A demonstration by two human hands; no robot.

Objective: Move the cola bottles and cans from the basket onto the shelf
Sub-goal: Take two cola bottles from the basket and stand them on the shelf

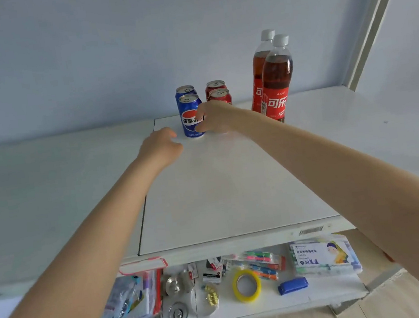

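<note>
Standing at frame centre on a smooth white shelf [232, 182]: front blue can [190, 116], a glossy metal cylinder with a round red-white-blue emblem; second blue can [184, 91] directly behind it. Red cans [217, 90], a pair, just right. Cola bottles [276, 81], clear plastic, white caps, red labels, further right. Right hand [214, 118] curls against the front blue can, seemingly gripping it. Left hand [160, 146] is just left of it, fingers loosely bent, holding nothing.

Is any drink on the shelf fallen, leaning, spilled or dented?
Nothing stands out. The blue cans, red cans and cola bottles stand upright on the white shelf, in front-to-back pairs, and no liquid shows. The right hand hides most of the front red can, so its side cannot be checked.
</note>
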